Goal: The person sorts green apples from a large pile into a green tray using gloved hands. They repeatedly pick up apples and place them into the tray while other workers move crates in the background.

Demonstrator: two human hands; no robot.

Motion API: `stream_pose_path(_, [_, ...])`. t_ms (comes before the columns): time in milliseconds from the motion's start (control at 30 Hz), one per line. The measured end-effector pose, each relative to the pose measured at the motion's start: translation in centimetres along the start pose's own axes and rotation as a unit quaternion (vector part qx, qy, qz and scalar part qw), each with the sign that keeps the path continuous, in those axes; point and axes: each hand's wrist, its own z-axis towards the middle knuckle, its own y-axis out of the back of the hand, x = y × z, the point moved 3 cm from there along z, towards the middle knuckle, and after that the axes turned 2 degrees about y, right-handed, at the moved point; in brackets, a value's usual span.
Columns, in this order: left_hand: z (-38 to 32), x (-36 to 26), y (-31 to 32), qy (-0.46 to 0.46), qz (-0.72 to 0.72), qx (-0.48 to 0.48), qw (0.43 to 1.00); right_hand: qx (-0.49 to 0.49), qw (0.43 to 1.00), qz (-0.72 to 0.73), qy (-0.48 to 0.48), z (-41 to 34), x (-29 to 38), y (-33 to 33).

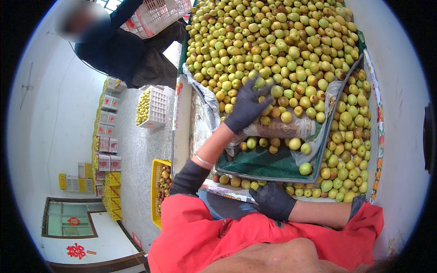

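Note:
My left hand (pixel 250 104), in a dark glove, reaches over the lower part of a large heap of green-yellow jujubes (pixel 273 44). Its fingers are spread among the fruit, and no jujube is clearly gripped. My right hand (pixel 276 202), gloved alike, is by the front edge close to my body, with fingers curled; whether it holds anything is hidden. Between the hands lies a green-lined tray (pixel 259 167) with a grey rim. A plastic-wrapped roll (pixel 278 130) crosses it below the heap, and several loose jujubes lie just past the roll.
More jujubes (pixel 344 146) fill a channel along the tray's right side. A person (pixel 123 51) at upper left handles a tilted plastic crate (pixel 160 15). Floor items include a full white crate (pixel 157 107), a yellow basket (pixel 155 194) of browner fruit and stacked crates (pixel 108 143) by the wall.

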Motion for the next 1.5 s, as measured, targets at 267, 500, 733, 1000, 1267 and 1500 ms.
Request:
stream_pose_path(267, [15.5, 9.8, 0.2, 0.117, -0.151, 0.023, 0.981, 0.023, 0.998, 0.053, -0.027, 0.6, -0.3, 0.3])
stream_pose_path(500, [18.2, 7.8, -4.0, 0.153, 0.135, 0.069, 0.977, -0.056, 0.994, 0.09, -0.021, 0.1, -1.0, -2.0])
stream_pose_path(733, [12.5, 9.3, -3.7, 0.011, -0.032, 0.139, 0.99, 0.005, 0.999, 0.048, -0.011, 0.6, -0.2, -0.1])
stream_pose_path(1000, [3.2, 6.5, -2.6, -0.17, 0.148, 0.09, 0.97, -0.002, 1.0, -0.01, 0.009, 0.0, 0.0, -0.5])
stream_pose_path(1267, [-5.0, 2.4, -1.6, 0.063, -0.108, 0.18, 0.976, -0.019, 0.999, 0.021, 0.015, -0.1, -0.3, -0.3])
stream_pose_path(1500, [10.8, 6.9, 4.5, -0.142, 0.05, 0.028, 0.988, -0.024, 1.0, 0.008, 0.014, 0.1, -0.3, -0.5])
